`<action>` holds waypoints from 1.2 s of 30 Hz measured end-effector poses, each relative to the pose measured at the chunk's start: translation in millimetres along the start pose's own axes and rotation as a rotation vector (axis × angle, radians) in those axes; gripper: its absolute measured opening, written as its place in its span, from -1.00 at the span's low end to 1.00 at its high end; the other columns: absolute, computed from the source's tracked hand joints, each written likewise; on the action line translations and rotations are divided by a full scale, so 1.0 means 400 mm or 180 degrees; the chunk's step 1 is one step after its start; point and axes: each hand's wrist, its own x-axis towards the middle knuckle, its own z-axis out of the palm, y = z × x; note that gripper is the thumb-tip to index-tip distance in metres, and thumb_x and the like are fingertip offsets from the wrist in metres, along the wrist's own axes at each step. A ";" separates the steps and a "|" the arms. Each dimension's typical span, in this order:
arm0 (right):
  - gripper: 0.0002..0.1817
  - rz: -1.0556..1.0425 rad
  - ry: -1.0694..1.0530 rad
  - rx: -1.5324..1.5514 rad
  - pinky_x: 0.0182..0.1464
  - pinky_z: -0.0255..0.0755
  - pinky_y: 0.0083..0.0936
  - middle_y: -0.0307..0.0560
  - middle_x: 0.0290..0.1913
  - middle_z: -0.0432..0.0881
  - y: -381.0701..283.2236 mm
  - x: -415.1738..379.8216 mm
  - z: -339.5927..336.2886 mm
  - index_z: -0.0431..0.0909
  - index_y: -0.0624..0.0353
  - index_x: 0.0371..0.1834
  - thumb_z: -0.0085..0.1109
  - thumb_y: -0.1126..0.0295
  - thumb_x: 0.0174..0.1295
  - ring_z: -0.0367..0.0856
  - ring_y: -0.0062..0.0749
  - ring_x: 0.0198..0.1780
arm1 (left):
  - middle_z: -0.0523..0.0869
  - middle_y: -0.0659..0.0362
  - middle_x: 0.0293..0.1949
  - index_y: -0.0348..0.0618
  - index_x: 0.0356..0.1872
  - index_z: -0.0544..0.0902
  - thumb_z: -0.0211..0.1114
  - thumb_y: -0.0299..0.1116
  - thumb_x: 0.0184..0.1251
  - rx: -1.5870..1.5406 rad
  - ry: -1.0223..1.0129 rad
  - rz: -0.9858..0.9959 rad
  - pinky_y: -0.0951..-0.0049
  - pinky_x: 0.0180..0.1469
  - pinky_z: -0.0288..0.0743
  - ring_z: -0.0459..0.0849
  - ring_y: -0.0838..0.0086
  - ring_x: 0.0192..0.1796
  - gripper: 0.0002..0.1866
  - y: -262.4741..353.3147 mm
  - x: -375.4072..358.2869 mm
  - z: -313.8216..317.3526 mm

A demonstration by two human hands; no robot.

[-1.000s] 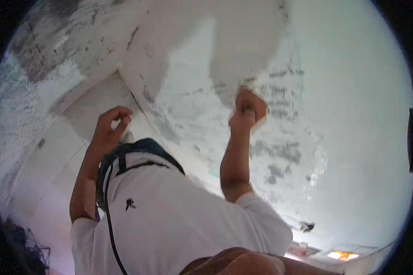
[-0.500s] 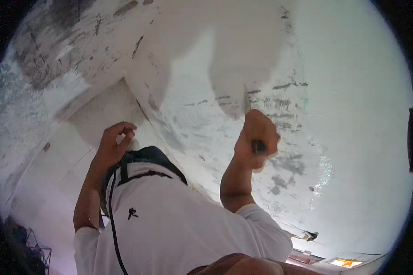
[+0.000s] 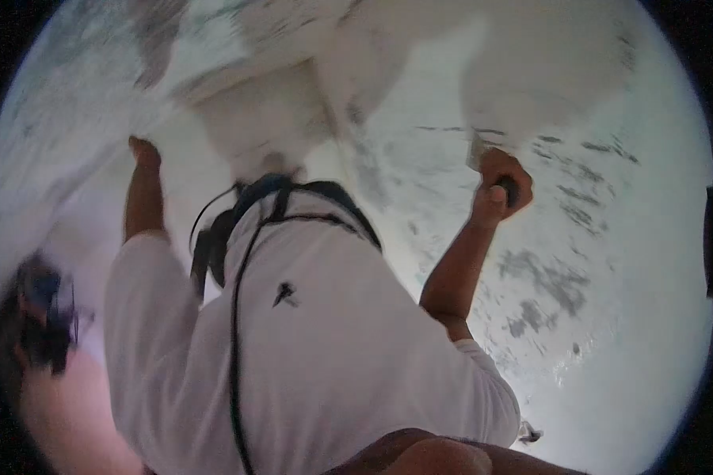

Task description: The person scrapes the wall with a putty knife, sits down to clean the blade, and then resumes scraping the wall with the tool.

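Note:
My right hand (image 3: 502, 187) is wrapped round the dark handle of a flat scraper-like tool. The tool's pale blade (image 3: 477, 152) shows above the fist, close to a wall (image 3: 554, 229) with dark streaks and patches; whether it touches the wall is unclear. My left hand (image 3: 145, 150) is raised at the far left, away from the tool, small and blurred against a pale surface. Its fingers cannot be made out clearly.
A dark cable (image 3: 235, 348) runs down the front of my white shirt (image 3: 348, 332). Blurred dark objects (image 3: 46, 313) stand at the lower left. A small dark fixture (image 3: 529, 432) shows at the lower right, near my sleeve.
The view has shifted. My left hand has moved up and outward, away from my waist. My right hand, still round the tool, appears higher and further right.

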 end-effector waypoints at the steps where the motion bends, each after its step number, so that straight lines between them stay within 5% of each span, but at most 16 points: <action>1: -0.51 0.0129 -0.0034 -0.0036 -0.54 -0.04 -0.54 -0.24 -0.64 0.33 0.009 -0.034 0.016 0.38 0.28 -0.61 0.26 0.09 0.24 0.16 -0.57 -0.59 | 0.69 0.16 -0.08 -0.04 0.06 0.60 0.26 -0.03 0.26 -0.0510 0.0069 0.0029 0.22 -0.14 0.55 0.65 0.36 -0.09 -0.56 -0.010 0.062 0.102; 3: -0.60 0.0671 -0.0109 -0.0065 -0.52 0.00 -0.55 -0.25 -0.63 0.35 0.031 -0.121 0.058 0.40 0.30 -0.58 0.22 0.22 0.28 0.19 -0.59 -0.58 | 0.69 0.24 -0.33 -0.11 -0.17 0.63 0.30 0.00 0.22 -0.1739 -0.0064 0.0798 0.28 -0.27 0.52 0.60 0.44 -0.32 -0.61 0.057 0.058 0.146; 4: -0.62 0.1087 -0.0153 -0.0524 -0.52 0.11 -0.59 -0.25 -0.65 0.41 0.017 -0.152 0.082 0.43 0.25 -0.61 0.19 0.25 0.29 0.27 -0.63 -0.57 | 0.67 0.24 -0.36 -0.12 -0.19 0.64 0.35 0.01 0.18 -0.3908 -0.0447 0.1145 0.35 -0.28 0.50 0.59 0.46 -0.36 -0.60 0.105 0.083 0.188; 5: -0.62 0.1184 -0.0162 -0.0443 -0.52 0.11 -0.59 -0.25 -0.65 0.41 0.026 -0.189 0.095 0.43 0.25 -0.61 0.19 0.25 0.29 0.27 -0.63 -0.57 | 0.68 0.23 -0.34 -0.12 -0.20 0.65 0.37 0.01 0.18 -0.3680 -0.0608 0.1075 0.35 -0.23 0.52 0.60 0.43 -0.34 -0.61 0.142 -0.044 0.034; 7: -0.62 0.2261 -0.0676 -0.0346 -0.48 0.19 -0.56 -0.25 -0.64 0.43 0.058 -0.252 0.111 0.44 0.23 -0.58 0.17 0.22 0.32 0.31 -0.61 -0.55 | 0.71 -0.06 -0.11 -0.16 -0.06 0.63 0.33 0.06 0.21 -0.3096 0.0968 0.1130 0.20 0.03 0.54 0.70 0.18 -0.05 -0.50 0.217 -0.047 0.009; 9: -0.66 0.2433 -0.0981 -0.0464 -0.46 0.25 -0.55 -0.22 -0.63 0.48 0.050 -0.249 0.132 0.47 0.22 -0.55 0.14 0.25 0.35 0.34 -0.61 -0.54 | 0.70 -0.07 -0.05 -0.10 -0.02 0.62 0.32 0.05 0.22 -0.3272 0.0698 0.1116 0.16 0.13 0.51 0.67 0.13 0.04 -0.52 0.262 -0.070 -0.070; 12: -0.71 0.2162 -0.1381 -0.0570 -0.42 0.32 -0.55 -0.15 -0.58 0.57 0.038 -0.204 0.161 0.53 0.21 -0.48 0.13 0.27 0.37 0.42 -0.58 -0.53 | 0.73 0.03 -0.28 -0.06 -0.17 0.62 0.33 0.00 0.23 -0.4804 0.0590 0.1485 0.27 -0.11 0.58 0.72 0.21 -0.26 -0.64 0.361 0.148 0.000; 15: -0.70 0.1983 -0.1185 -0.0438 -0.41 0.32 -0.53 -0.16 -0.58 0.56 0.043 -0.161 0.161 0.55 0.22 -0.46 0.15 0.25 0.36 0.41 -0.56 -0.53 | 0.66 0.01 0.06 0.00 0.08 0.58 0.20 0.04 0.31 -0.2672 0.0840 0.1259 0.08 0.18 0.48 0.59 0.12 0.17 -0.55 0.348 -0.078 -0.211; 19: -0.75 0.1661 -0.0910 -0.0485 -0.42 0.30 -0.54 -0.18 -0.59 0.54 0.058 -0.155 0.151 0.58 0.21 -0.43 0.14 0.29 0.35 0.39 -0.58 -0.52 | 0.72 0.12 -0.20 0.08 0.07 0.53 0.19 0.02 0.36 -0.2232 0.1370 0.1672 0.07 0.03 0.52 0.67 0.24 0.01 -0.62 0.368 -0.237 -0.343; 22: -0.70 0.1968 -0.1132 -0.0655 -0.36 0.34 -0.54 -0.15 -0.54 0.56 0.047 -0.166 0.129 0.56 0.26 -0.42 0.12 0.26 0.38 0.45 -0.57 -0.46 | 0.63 0.18 0.07 0.15 0.12 0.54 0.21 0.03 0.35 -0.1728 0.1766 0.2054 0.04 0.14 0.45 0.58 0.25 0.16 -0.60 0.336 -0.461 -0.489; 24: -0.74 0.2094 -0.1122 -0.0595 -0.44 0.27 -0.53 -0.17 -0.61 0.47 0.063 -0.197 0.116 0.56 0.23 -0.42 0.16 0.27 0.35 0.35 -0.55 -0.55 | 0.58 0.12 0.17 0.10 0.18 0.55 0.21 0.05 0.36 -0.2659 0.2094 0.3230 0.04 0.29 0.34 0.50 0.23 0.26 -0.54 0.331 -0.565 -0.523; 27: -0.72 0.2398 -0.1575 -0.0864 -0.38 0.30 -0.64 -0.19 -0.50 0.59 0.058 -0.218 0.081 0.53 0.30 -0.40 0.07 0.32 0.41 0.43 -0.65 -0.46 | 0.44 0.06 0.34 0.00 0.33 0.46 0.17 0.06 0.39 -0.3532 0.1211 0.5561 0.10 0.48 0.07 0.30 0.15 0.42 -0.42 0.362 -0.812 -0.544; 31: -0.77 0.2344 -0.1513 -0.0777 -0.43 0.24 -0.63 -0.21 -0.56 0.55 0.063 -0.250 0.038 0.53 0.28 -0.43 0.07 0.39 0.37 0.39 -0.67 -0.50 | 0.33 0.00 0.41 0.11 0.36 0.42 0.18 0.15 0.34 -0.1644 0.0579 0.3840 0.03 0.50 0.00 0.23 0.12 0.47 -0.37 0.408 -0.588 -0.347; 33: -0.74 0.2573 -0.1349 -0.0913 -0.42 0.27 -0.61 -0.22 -0.60 0.52 0.038 -0.251 0.035 0.53 0.27 -0.45 0.08 0.35 0.38 0.38 -0.63 -0.52 | 0.46 0.01 0.33 0.09 0.39 0.37 0.09 0.17 0.39 0.1190 0.1951 0.1032 -0.41 0.35 0.01 0.30 0.10 0.43 -0.36 0.300 -0.641 -0.422; 34: -0.76 0.2626 -0.1259 -0.1100 -0.40 0.31 -0.58 -0.17 -0.57 0.56 0.036 -0.257 0.020 0.54 0.27 -0.42 0.11 0.34 0.35 0.42 -0.60 -0.51 | 0.46 0.01 0.33 0.09 0.39 0.37 0.09 0.17 0.39 0.1201 0.1937 0.1065 -0.41 0.35 0.01 0.30 0.10 0.43 -0.36 0.278 -0.651 -0.455; 36: -0.75 0.2764 -0.0922 -0.0914 -0.36 0.36 -0.54 -0.14 -0.55 0.59 0.062 -0.278 0.002 0.55 0.28 -0.39 0.12 0.31 0.34 0.46 -0.55 -0.50 | 0.47 0.01 0.32 0.07 0.39 0.36 0.17 0.13 0.34 -0.1514 0.2206 0.2120 -0.24 0.39 0.09 0.32 0.06 0.41 -0.34 0.253 -0.640 -0.501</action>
